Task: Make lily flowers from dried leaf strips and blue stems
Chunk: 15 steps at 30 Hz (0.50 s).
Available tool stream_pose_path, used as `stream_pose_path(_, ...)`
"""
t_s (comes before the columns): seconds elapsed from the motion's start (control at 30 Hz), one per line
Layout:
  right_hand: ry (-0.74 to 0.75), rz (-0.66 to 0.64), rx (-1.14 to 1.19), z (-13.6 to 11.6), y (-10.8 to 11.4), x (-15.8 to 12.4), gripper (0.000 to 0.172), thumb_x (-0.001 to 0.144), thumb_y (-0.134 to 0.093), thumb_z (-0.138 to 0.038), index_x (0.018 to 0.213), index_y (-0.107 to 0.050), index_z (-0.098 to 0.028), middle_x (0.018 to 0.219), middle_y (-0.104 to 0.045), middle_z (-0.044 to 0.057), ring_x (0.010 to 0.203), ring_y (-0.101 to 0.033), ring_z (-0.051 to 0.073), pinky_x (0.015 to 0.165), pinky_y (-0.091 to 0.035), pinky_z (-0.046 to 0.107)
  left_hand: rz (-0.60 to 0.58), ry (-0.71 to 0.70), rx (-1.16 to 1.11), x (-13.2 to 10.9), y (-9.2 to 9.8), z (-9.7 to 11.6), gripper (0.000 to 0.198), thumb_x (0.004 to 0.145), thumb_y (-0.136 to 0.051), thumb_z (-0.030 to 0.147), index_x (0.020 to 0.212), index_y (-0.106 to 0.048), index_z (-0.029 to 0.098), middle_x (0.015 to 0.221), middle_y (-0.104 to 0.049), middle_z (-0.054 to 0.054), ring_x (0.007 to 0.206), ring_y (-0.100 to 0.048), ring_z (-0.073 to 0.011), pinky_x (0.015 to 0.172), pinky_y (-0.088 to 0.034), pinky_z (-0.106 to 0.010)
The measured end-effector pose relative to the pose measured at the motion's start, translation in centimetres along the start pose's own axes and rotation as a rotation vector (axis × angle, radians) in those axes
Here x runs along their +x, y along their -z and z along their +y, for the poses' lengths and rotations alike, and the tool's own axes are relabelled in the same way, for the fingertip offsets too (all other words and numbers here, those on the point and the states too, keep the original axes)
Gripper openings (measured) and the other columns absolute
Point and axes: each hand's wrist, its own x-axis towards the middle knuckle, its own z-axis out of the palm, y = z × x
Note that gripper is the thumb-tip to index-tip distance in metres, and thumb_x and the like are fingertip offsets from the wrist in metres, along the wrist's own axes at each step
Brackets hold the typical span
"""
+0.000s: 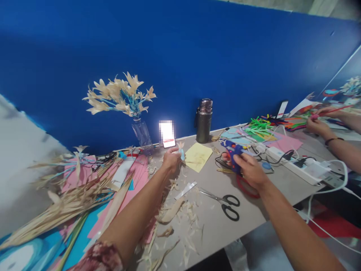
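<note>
Both hands are busy out over the bench (pixel 214 222), so here goes, left to right. Way off to the left of my left hand there's a big heap of dried husk strips (pixel 64 203) lying across some pink paper sheets (pixel 137 175). Beyond that hand and a bit left of it stands a clear bottle (pixel 141 134) stuffed with husk flowers (pixel 121 94), right up against the blue wall.

My left hand (pixel 171 159) is pinched shut around a little husk piece (pixel 181 149) with a bit of light blue on it, held just above the bench. Can't make out more of it than that. Just behind that hand a phone (pixel 168 142) leans with its screen lit.

Between my hands lies a yellow paper (pixel 197 156), and a metal flask (pixel 204 120) stands behind it. Nearer to me, black-handled scissors (pixel 229 205) lie flat among husk scraps.

My right hand (pixel 250 172) is wrapped tight around the grip of a blue glue gun (pixel 231 148), low over the bench. Just right of it sits a white power strip (pixel 293 163) with plugs in it. Further back on that side is a pile of pipe cleaners (pixel 259 126), and at the far right another person's hands (pixel 318 126) are at work on something pink.
</note>
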Motion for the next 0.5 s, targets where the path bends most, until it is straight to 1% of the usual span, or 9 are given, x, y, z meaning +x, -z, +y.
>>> stream_pose_path(0.07,-0.021,0.021,0.301,-0.6,-0.4,-0.6,0.035,0.091,-0.061,-0.051,0.114,-0.068,-0.024,0.105,-0.069,0.007,0.076,-0.062,0.018,0.068,-0.053,0.033,-0.032,-0.02,-0.001,-1.0,0.1,1.1,0.042,0.06,-0.08,0.008,0.099,-0.064,0.011,0.066,-0.068,-0.003,0.054,-0.061,-0.011,0.057,-0.047,-0.024)
stream_pose_path(0.1,-0.018,-0.002,0.39,-1.0,-0.9,-1.0,0.035,0.092,-0.061,-0.051,0.113,-0.068,-0.024,0.106,-0.068,0.007,0.071,-0.059,0.016,0.063,-0.051,0.031,-0.05,-0.029,0.002,-1.8,0.2,1.8,0.041,0.059,-0.082,0.01,0.097,-0.065,0.011,0.069,-0.069,-0.004,0.055,-0.061,-0.0116,0.058,-0.047,-0.025)
stream_pose_path(0.17,-0.003,-0.092,0.461,-1.5,-2.1,-2.0,0.036,0.094,-0.059,-0.051,0.114,-0.068,-0.023,0.105,-0.066,0.008,0.065,-0.052,0.013,0.055,-0.047,0.027,-0.105,-0.031,0.015,-3.7,0.5,3.2,0.041,0.058,-0.085,0.016,0.095,-0.068,0.01,0.073,-0.071,-0.006,0.058,-0.064,-0.0143,0.06,-0.051,-0.028)
stream_pose_path(0.23,0.033,-0.186,0.432,-1.8,-3.4,-2.9,0.037,0.096,-0.057,-0.051,0.116,-0.067,-0.022,0.098,-0.065,0.008,0.064,-0.049,0.013,0.055,-0.045,0.028,-0.202,-0.018,0.046,-6.0,0.8,4.4,0.039,0.058,-0.086,0.023,0.091,-0.071,0.01,0.075,-0.072,-0.007,0.058,-0.063,-0.0138,0.058,-0.052,-0.029)
stream_pose_path(0.33,0.111,-0.284,0.265,-1.7,-4.7,-3.9,0.037,0.097,-0.054,-0.049,0.116,-0.066,-0.019,0.082,-0.06,0.005,0.067,-0.05,0.016,0.06,-0.045,0.03,-0.254,-0.004,0.06,-9.2,1.1,5.5,0.038,0.057,-0.089,0.03,0.086,-0.073,0.01,0.072,-0.07,-0.005,0.058,-0.061,-0.012,0.056,-0.052,-0.026)
stream_pose_path(0.4,0.149,-0.324,0.154,-1.4,-5.1,-4.4,0.038,0.099,-0.051,-0.049,0.115,-0.066,-0.018,0.076,-0.056,0.003,0.067,-0.049,0.017,0.063,-0.045,0.031,-0.26,-0.002,0.055,-10.5,1.1,5.9,0.038,0.056,-0.09,0.032,0.083,-0.074,0.01,0.072,-0.07,-0.005,0.059,-0.06,-0.011,0.055,-0.051,-0.024)
stream_pose_path(0.5,0.172,-0.353,0.05,-1.1,-5.3,-4.8,0.04,0.1,-0.048,-0.05,0.115,-0.066,-0.018,0.074,-0.055,0.003,0.066,-0.048,0.017,0.063,-0.044,0.031,-0.291,0.021,0.017,-11.4,1.2,6.1,0.039,0.054,-0.091,0.035,0.08,-0.076,0.011,0.072,-0.069,-0.004,0.058,-0.058,-0.0097,0.054,-0.05,-0.023)
